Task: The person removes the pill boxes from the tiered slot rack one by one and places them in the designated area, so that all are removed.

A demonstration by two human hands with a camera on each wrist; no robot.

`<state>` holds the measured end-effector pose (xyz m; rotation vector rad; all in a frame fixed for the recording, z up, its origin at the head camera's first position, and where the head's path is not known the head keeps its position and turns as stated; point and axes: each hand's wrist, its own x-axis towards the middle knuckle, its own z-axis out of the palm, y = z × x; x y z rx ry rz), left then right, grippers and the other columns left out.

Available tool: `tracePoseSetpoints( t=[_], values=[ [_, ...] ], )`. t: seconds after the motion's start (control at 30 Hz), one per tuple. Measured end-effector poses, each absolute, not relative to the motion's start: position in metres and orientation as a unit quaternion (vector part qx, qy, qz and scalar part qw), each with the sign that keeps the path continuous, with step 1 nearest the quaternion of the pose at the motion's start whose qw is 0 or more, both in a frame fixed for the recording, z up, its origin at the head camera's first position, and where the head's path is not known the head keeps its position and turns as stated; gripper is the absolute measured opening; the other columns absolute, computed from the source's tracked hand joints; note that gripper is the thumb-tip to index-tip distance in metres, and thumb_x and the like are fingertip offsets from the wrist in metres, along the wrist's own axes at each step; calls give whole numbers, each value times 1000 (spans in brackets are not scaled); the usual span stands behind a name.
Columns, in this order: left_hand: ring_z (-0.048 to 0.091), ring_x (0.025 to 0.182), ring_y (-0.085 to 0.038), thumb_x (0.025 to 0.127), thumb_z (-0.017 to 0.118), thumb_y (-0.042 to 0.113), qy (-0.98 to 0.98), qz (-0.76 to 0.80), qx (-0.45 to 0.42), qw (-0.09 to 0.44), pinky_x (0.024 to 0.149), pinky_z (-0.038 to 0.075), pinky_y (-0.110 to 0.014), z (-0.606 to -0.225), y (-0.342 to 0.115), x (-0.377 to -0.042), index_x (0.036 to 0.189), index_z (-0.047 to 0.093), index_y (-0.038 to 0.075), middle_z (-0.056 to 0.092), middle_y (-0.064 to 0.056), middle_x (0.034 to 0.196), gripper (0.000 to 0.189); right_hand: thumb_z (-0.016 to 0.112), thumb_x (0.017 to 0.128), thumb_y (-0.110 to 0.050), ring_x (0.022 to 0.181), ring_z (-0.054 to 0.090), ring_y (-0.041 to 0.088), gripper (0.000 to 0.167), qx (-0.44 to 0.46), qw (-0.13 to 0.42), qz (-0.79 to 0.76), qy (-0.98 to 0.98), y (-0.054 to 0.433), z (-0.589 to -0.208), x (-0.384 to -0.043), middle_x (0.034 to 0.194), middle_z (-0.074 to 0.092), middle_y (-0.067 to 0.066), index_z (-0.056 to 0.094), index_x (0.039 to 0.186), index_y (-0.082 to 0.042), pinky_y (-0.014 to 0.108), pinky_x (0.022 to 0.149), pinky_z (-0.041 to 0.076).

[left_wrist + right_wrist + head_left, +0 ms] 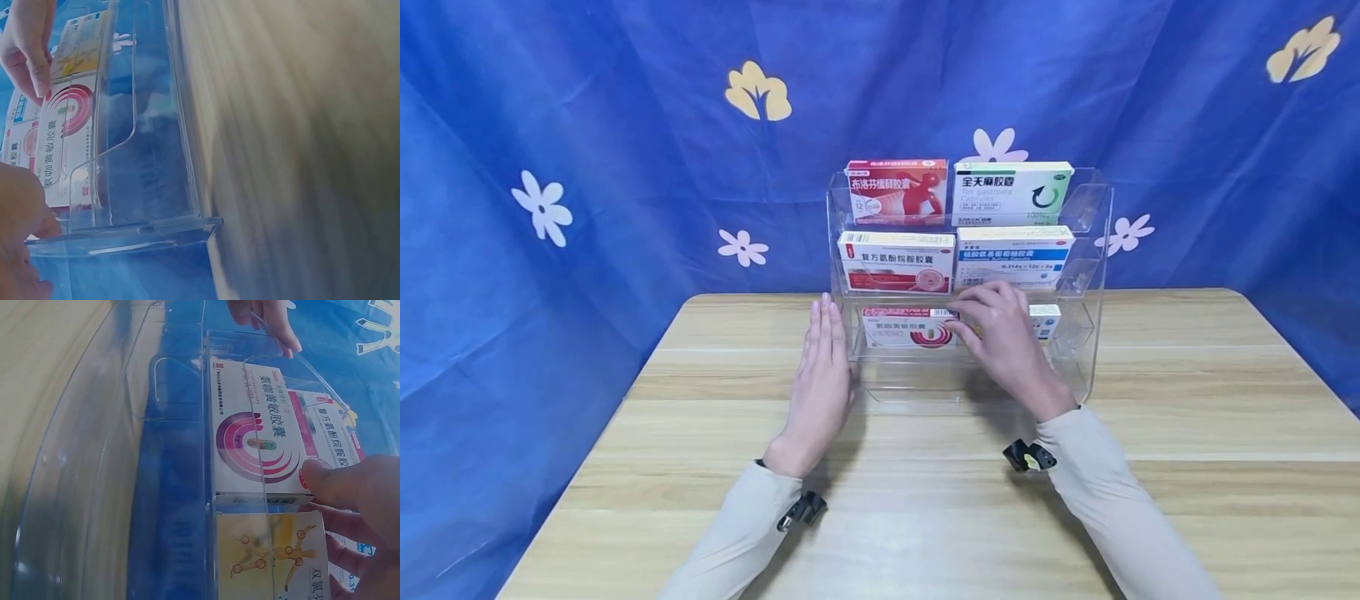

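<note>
A clear tiered acrylic rack (917, 383) stands on the table with medicine boxes in its tiers. My left hand (822, 375) rests along the rack's left side, fingers straight and together. At the lower filled tier, my right hand (1006, 342) pinches the upper right corner of a white medicine box with pink rings (250, 437); its thumb (325, 478) lies on the corner, and the other fingertips are partly hidden. Beside that box sits a white-and-yellow medicine box (269, 550), mostly covered by the right hand in the head view.
Above stand a red-and-white box (895, 271) and a blue-and-white box (1011, 262). On the top tier are a red box (897, 196) and a green-and-white box (1007, 196). A blue patterned curtain (647, 167) hangs behind the wooden table (1187, 400).
</note>
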<state>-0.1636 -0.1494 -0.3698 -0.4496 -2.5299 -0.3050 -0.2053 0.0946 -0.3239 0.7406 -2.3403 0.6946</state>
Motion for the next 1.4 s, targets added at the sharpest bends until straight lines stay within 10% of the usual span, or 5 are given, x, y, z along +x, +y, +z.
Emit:
tracePoseSetpoints(
  t=[0.57,1.13,1.4],
  values=[
    [9,145,-39,81,68,-6,-937,-118,-177,276,119,12,-41,-363,-153,-160,145,14,-18,13,-32,154,85,78,79,-15,91,50,26,18,265,256,325,-871,92,-319,-210,90,73,7,73,93,-6,51,94,30],
    [18,143,-39,75,68,-13,-941,-172,-164,241,107,36,-46,-363,-150,-156,147,10,-16,10,-31,155,92,74,82,-3,73,61,18,13,266,273,387,-840,103,-307,-197,93,71,13,72,94,1,29,63,52],
    [20,143,-39,76,67,-14,-939,-174,-174,242,109,34,-45,-363,-148,-157,147,10,-16,11,-32,154,91,74,82,-4,75,66,20,13,221,228,403,-858,114,-306,-182,89,71,11,72,94,1,33,69,56]
  ],
)
